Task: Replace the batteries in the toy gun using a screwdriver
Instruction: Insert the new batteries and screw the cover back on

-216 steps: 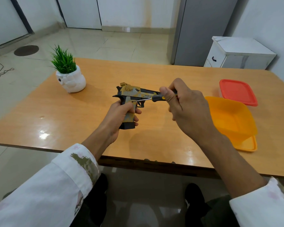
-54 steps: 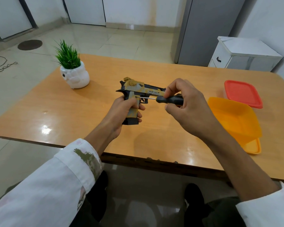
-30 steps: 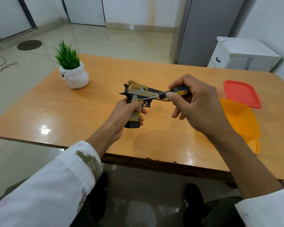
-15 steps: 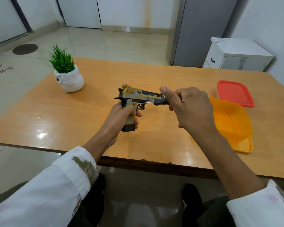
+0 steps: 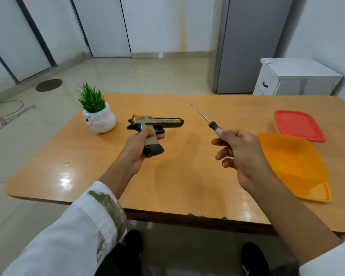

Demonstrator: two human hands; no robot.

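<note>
Head view: over the counter (image 5: 187, 176), my left hand (image 5: 136, 145) grips the toy gun (image 5: 157, 123) by its handle; my right hand (image 5: 242, 154) holds the screwdriver (image 5: 203, 116), tip well clear. I see no screw; a loosened one could drop unnoticed.

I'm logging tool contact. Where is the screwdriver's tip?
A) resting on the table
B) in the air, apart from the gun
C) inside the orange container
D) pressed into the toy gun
B: the right hand holds the screwdriver angled up, apart from the toy gun in the left hand.
</note>
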